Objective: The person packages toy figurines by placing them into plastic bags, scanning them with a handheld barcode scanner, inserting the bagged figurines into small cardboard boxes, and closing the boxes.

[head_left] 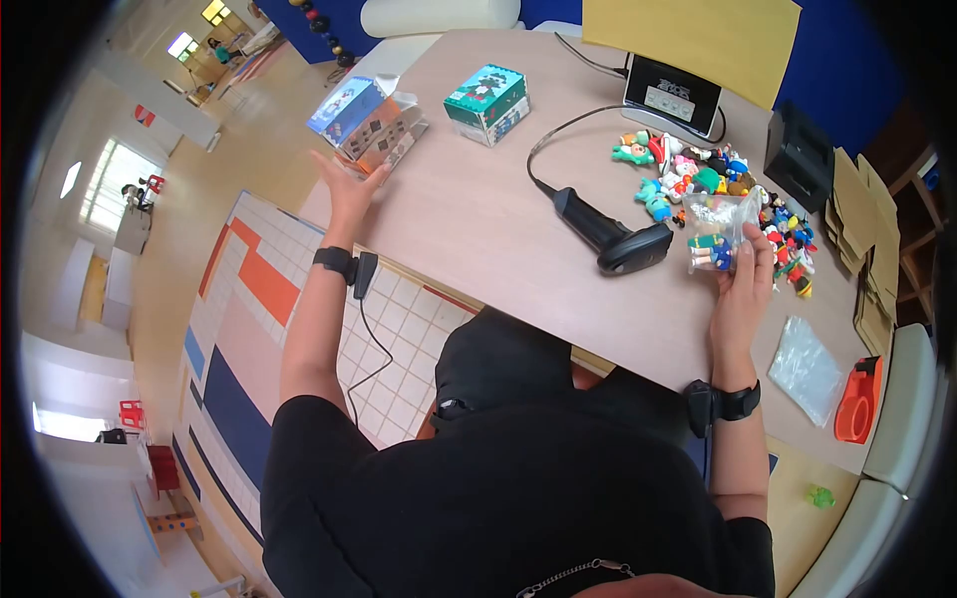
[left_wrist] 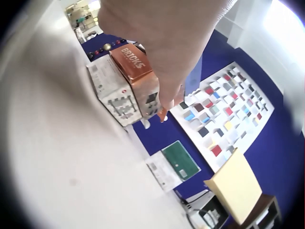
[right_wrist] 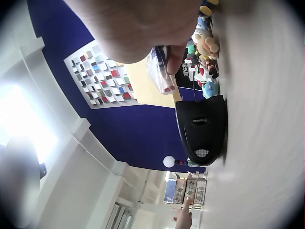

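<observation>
At the table's left edge my left hand (head_left: 349,194) reaches with spread, fairly straight fingers to a blue and orange box (head_left: 384,135). Its fingertips are right at the box's near side. In the left wrist view that hand overlaps the box's orange face, printed BRICKS (left_wrist: 133,61). My right hand (head_left: 743,284) pinches a clear plastic bag (head_left: 710,214) with small toy figures inside, one in blue and green. The bag is held upright in front of a pile of colourful toy figures (head_left: 683,179). Part of it is hidden by my fingers in the right wrist view.
A green box (head_left: 488,105) stands farther back. A black barcode scanner (head_left: 613,234) lies mid-table, its cable running to a device (head_left: 673,95). To the right are a black box (head_left: 800,157), flat cardboard (head_left: 862,229), clear bags (head_left: 805,369) and an orange tape dispenser (head_left: 857,399).
</observation>
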Available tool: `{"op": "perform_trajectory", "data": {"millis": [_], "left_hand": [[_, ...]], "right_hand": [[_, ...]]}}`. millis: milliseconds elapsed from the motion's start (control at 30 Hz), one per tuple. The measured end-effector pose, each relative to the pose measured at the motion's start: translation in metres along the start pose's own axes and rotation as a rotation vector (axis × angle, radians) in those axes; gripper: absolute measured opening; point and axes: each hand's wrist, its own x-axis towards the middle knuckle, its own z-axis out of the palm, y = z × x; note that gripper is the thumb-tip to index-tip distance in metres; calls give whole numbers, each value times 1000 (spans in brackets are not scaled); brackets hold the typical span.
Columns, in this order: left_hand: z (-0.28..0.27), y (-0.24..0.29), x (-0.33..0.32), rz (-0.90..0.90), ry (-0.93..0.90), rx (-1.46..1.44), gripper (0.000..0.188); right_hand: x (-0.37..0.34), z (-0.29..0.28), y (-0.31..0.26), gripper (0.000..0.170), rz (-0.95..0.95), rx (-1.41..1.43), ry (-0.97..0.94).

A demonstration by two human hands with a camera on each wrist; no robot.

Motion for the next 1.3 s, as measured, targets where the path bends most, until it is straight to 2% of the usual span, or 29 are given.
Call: {"op": "perform_trajectory", "data": {"millis": [33,133,200,333,467,533,567,600,667,700,767,800,867,900,967,1100,1200,1267,1300], "left_hand": [[2,-6,1,-53,-129,-268,133],[6,-18,4,-95,-170,-192,130],[4,-17,0,-104,-215,-281,127],[-20,14,-30,-112,-329,-394,114],[-35,19,-62,-48,-357,-298,107],[-40,33,-75,-77,-399,-436,104],[-40,26,-77,-61,-395,-399,113],[-43,25,-80,-63,-398,-399,113],[-54,44,-83,145,-145,-135,122],[-58,52,-79,148,-148,-139,122],[-69,62,-67,222,5,-136,119],[-71,65,-59,223,5,-138,119],[-75,68,-42,298,-59,-20,104],[-79,70,-39,304,-60,-22,104],[-81,80,-30,217,-128,-27,91],[-77,109,-41,282,-182,-39,87],[-72,142,-60,340,-155,-54,89],[-64,166,-82,534,-125,70,87],[-58,188,-98,513,-178,21,89]], "right_hand": [[0,1,-1,30,0,-3,2],[0,7,-8,35,19,21,15],[0,8,-11,40,42,-12,6],[1,8,-8,44,37,-8,19],[0,10,-9,48,4,-24,14],[0,10,-7,48,7,-20,3],[0,7,-5,46,22,4,-22],[0,5,-4,44,37,27,-46],[0,4,-2,41,43,26,-22],[0,3,-1,38,50,30,1],[0,2,-1,37,52,28,5],[0,2,0,35,56,28,4],[1,1,1,34,56,24,-8],[1,0,2,32,59,20,-19],[1,-1,4,30,60,-12,-41],[-5,7,-1,26,36,-14,-93],[-4,3,0,25,11,-34,-119],[-5,5,-2,26,-12,35,-157],[-5,5,-3,27,-21,66,-183]]}}
